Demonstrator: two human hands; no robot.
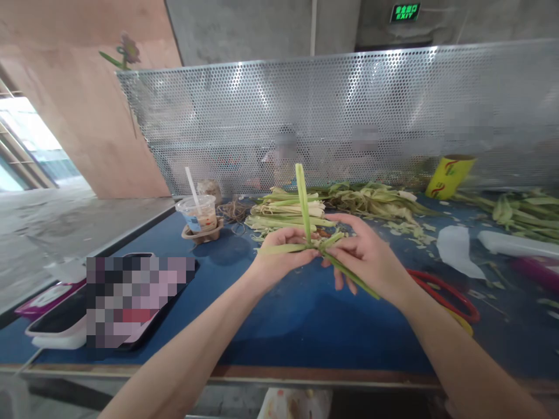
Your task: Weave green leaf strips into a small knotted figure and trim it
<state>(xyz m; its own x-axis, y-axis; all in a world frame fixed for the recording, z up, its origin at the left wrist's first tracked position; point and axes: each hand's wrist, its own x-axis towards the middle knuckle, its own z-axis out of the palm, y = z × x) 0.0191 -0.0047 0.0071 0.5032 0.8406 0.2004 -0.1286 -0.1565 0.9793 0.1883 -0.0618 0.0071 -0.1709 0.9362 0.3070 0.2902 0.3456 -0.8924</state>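
Note:
Between my two hands, above the blue table, is a small bunch of green plant strips [303, 201] joined at a knot-like crossing. One strip stands upright, one points left, and one slants down to the right. My left hand [286, 250] pinches the strips just left of the crossing. Fingers of my right hand [360, 250] close on the crossing from the other side, its lower fingers partly hidden. Behind them lies a pile of pale cut stalks [283, 212]. Further back and right spreads a heap of wilted green leaves [371, 201].
A lidded plastic cup [198, 215] with a straw sits in a cardboard holder at left. Nearer lies a blurred tablet [144, 302]. Red-handled scissors [454, 297], white paper [458, 250] and a yellow cylinder [452, 176] are at right. A perforated metal screen [271, 105] backs the table.

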